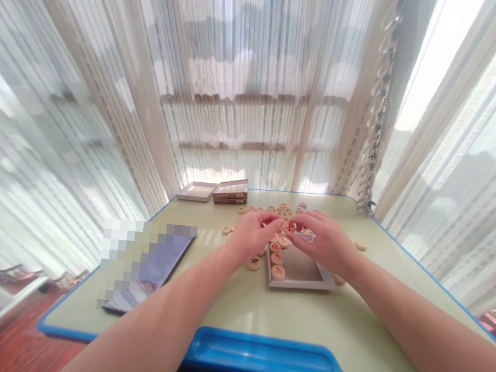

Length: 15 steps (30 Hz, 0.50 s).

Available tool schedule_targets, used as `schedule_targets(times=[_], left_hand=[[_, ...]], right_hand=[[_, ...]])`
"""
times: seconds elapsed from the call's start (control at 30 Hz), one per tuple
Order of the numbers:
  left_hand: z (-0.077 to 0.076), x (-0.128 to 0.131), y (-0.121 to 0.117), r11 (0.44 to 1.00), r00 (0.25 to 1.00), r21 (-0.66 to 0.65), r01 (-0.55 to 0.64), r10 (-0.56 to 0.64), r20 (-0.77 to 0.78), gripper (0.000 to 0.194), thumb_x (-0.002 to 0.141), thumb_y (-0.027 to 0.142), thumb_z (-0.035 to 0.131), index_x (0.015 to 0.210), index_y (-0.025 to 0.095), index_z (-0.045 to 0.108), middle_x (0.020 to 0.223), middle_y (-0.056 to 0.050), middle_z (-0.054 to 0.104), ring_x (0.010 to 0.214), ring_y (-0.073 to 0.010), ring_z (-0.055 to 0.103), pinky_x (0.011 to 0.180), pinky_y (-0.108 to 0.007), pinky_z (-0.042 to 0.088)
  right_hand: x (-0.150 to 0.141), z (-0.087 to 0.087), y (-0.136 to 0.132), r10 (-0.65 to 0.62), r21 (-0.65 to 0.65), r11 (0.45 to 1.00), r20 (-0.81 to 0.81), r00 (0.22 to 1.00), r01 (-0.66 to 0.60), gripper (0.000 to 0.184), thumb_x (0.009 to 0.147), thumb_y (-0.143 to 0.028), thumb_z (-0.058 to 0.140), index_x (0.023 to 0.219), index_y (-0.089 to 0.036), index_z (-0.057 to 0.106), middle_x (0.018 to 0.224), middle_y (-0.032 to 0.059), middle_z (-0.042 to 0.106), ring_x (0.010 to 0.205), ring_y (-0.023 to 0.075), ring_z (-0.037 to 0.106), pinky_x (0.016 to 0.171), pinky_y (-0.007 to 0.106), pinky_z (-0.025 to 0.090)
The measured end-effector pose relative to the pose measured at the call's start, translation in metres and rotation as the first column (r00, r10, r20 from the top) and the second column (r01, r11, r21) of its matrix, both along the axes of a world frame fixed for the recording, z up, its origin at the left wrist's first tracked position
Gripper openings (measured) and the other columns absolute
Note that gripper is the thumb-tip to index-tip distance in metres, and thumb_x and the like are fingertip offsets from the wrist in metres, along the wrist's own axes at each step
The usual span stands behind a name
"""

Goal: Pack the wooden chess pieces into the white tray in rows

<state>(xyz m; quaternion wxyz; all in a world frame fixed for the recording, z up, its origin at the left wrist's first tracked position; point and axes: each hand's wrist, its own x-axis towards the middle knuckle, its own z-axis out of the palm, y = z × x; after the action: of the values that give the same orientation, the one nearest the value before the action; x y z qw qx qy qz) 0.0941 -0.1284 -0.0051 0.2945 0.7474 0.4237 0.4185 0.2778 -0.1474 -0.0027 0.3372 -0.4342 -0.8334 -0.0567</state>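
Note:
Over the far part of a shallow white box tray (pixel 304 284), my two hands are close together. My right hand (pixel 324 237) pinches a round wooden Chinese chess piece (pixel 289 227) with a red character, its face turned toward me. Just left of it, my left hand (pixel 254 233) has thumb and fingers curled together; whatever may be between them is hidden. Along the tray's left side lies a column of red-marked pieces, among them a near piece (pixel 278 272) and a middle piece (pixel 276 258). A black-marked piece (pixel 254 262) rests outside the tray, below my left hand.
More chess pieces (pixel 284 212) are scattered beyond my hands. A stack of brown-edged boxes (pixel 230 191) and a white lid (pixel 197 191) stand at the table's far left. A tablet-like dark device (pixel 164 260), partly pixelated, lies left. The table (pixel 236 310) has a blue rim.

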Motion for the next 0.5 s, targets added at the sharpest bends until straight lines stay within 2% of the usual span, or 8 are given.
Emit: schedule_targets(times=[0.1, 0.2, 0.27, 0.5], left_hand=[[-0.003, -0.002, 0.006, 0.983, 0.990, 0.115, -0.141, 0.143, -0.011, 0.031, 0.081, 0.040, 0.048, 0.087, 0.016, 0.068, 0.080, -0.004, 0.068, 0.070, -0.0140, 0.059, 0.064, -0.023, 0.044], [-0.006, -0.006, 0.013, 0.957, 0.969, 0.197, -0.214, 0.234, -0.081, 0.028, 0.080, 0.036, 0.048, 0.084, 0.016, 0.068, 0.082, -0.004, 0.068, 0.074, -0.0153, 0.060, 0.069, -0.025, 0.045], [-0.006, -0.007, 0.015, 0.950, 0.959, 0.230, -0.212, 0.248, -0.139, 0.025, 0.080, 0.032, 0.048, 0.082, 0.017, 0.069, 0.082, -0.004, 0.068, 0.075, -0.0159, 0.060, 0.071, -0.026, 0.045], [-0.003, -0.005, 0.007, 0.969, 0.963, 0.224, -0.107, 0.157, -0.220, 0.022, 0.075, 0.020, 0.048, 0.077, 0.021, 0.070, 0.079, 0.000, 0.069, 0.075, -0.0142, 0.060, 0.076, -0.024, 0.045]], right_hand=[[0.005, -0.003, 0.006, -0.042, -0.068, 0.997, 0.040, 0.998, 0.044, 0.022, 0.079, -0.036, 0.056, 0.093, -0.020, 0.062, 0.083, 0.0045, 0.064, 0.085, 0.0205, 0.055, 0.078, 0.033, 0.043], [0.006, -0.006, 0.008, -0.063, -0.146, 0.986, 0.095, 0.994, 0.076, 0.022, 0.079, -0.037, 0.054, 0.092, -0.022, 0.064, 0.088, 0.0047, 0.064, 0.088, 0.0215, 0.056, 0.075, 0.033, 0.044], [0.005, -0.007, 0.007, -0.046, -0.180, 0.981, 0.130, 0.990, 0.069, 0.023, 0.079, -0.039, 0.053, 0.091, -0.023, 0.065, 0.091, 0.0045, 0.064, 0.089, 0.0217, 0.056, 0.075, 0.033, 0.044], [0.002, -0.009, 0.010, 0.006, -0.234, 0.971, 0.183, 0.983, 0.037, 0.030, 0.082, -0.041, 0.049, 0.096, -0.023, 0.068, 0.095, 0.0062, 0.065, 0.095, 0.0234, 0.055, 0.083, 0.036, 0.043]])
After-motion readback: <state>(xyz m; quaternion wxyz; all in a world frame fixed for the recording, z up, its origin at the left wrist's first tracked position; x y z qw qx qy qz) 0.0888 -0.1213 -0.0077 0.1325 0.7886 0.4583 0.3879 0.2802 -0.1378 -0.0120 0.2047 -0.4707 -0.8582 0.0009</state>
